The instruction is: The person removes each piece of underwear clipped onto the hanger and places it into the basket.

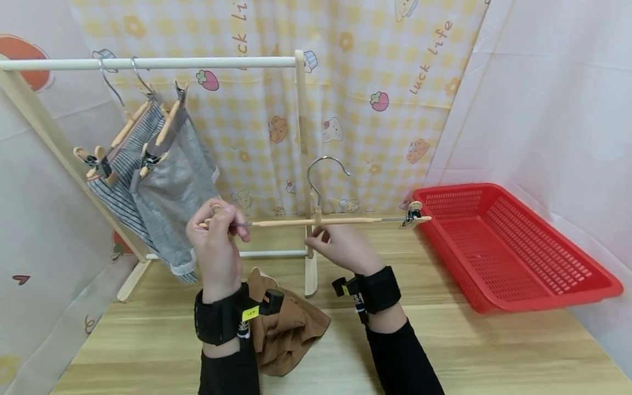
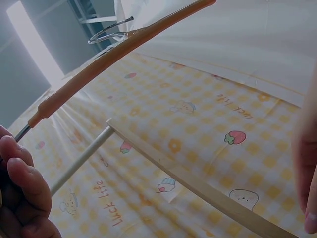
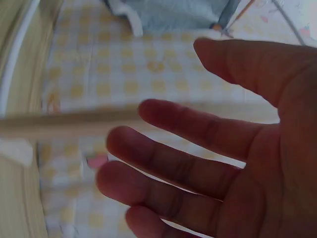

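A wooden clip hanger (image 1: 321, 221) with a metal hook is held level above the table. My left hand (image 1: 224, 222) pinches its left end at the clip; in the left wrist view the hanger's bar (image 2: 99, 64) runs up from my curled fingers (image 2: 22, 193). My right hand (image 1: 326, 241) is just under the middle of the bar with straight fingers. In the right wrist view the fingers (image 3: 188, 148) are spread and the blurred bar (image 3: 64, 121) passes behind them. A brown garment (image 1: 291, 329) lies crumpled on the table below my left wrist.
A wooden rack with a white rail (image 1: 148, 63) stands at the back left. Two clip hangers hang on it with striped shorts (image 1: 120, 170) and grey shorts (image 1: 173, 192). A red plastic basket (image 1: 553, 285) sits on the table (image 1: 494, 351) at the right.
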Demonstrator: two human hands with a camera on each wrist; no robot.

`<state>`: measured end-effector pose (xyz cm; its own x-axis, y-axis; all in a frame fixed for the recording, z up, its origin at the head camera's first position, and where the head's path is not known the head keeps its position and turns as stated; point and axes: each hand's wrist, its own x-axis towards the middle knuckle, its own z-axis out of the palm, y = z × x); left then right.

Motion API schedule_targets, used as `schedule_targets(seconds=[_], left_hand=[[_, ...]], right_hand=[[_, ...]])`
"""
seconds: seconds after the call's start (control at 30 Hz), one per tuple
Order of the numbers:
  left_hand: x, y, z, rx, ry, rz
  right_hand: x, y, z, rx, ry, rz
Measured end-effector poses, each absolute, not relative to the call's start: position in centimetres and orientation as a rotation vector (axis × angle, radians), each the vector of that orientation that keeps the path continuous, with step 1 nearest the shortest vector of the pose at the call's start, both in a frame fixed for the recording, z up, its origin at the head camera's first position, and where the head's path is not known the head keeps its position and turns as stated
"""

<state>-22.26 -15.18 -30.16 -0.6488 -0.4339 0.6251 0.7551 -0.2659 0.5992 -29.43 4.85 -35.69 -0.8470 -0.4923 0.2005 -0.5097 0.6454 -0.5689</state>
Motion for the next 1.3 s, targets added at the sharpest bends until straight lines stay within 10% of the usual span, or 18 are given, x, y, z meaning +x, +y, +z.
schedule_targets(seconds=[0.83,1.3], left_hand=[[-22.3,-15.2,-30.1,-0.445,-1.167,-1.983],[-22.2,-15.2,-30.2,-0.438,-1.175,-1.996]], right_hand=[[-26.9,-3.0,-39.6,1.565,-2.879,0.716],[-27.7,-3.6,-40.6,1.483,-2.954,0.598]])
